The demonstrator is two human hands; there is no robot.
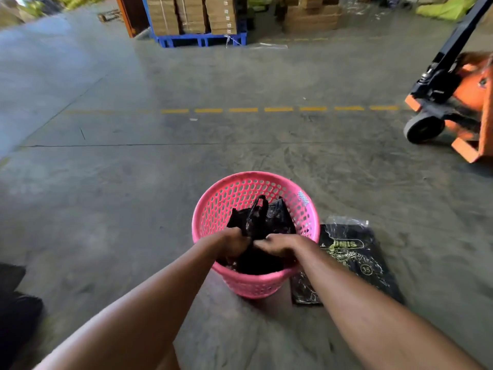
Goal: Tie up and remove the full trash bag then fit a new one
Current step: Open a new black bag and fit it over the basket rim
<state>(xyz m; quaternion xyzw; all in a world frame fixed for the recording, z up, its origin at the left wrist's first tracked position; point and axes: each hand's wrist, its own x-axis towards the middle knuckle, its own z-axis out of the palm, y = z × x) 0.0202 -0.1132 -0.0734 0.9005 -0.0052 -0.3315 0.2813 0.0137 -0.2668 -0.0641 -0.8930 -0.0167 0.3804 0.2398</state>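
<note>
A pink perforated plastic bin (240, 192) stands on the concrete floor in front of me. Inside it sits a black trash bag (269, 220), its handles and loose top sticking up above my hands. My left hand (232, 243) grips the gathered plastic on the left side. My right hand (278, 244) clutches the plastic on the right, and the two hands almost touch over the middle of the bin. The lower part of the bag is hidden by my hands and the bin's near wall.
A flat pack of new black bags (354, 252) lies on the floor just right of the bin. An orange pallet jack (453, 102) stands at the far right. A blue pallet of cardboard boxes (197, 25) is far ahead. Something dark (16, 311) lies at the left edge.
</note>
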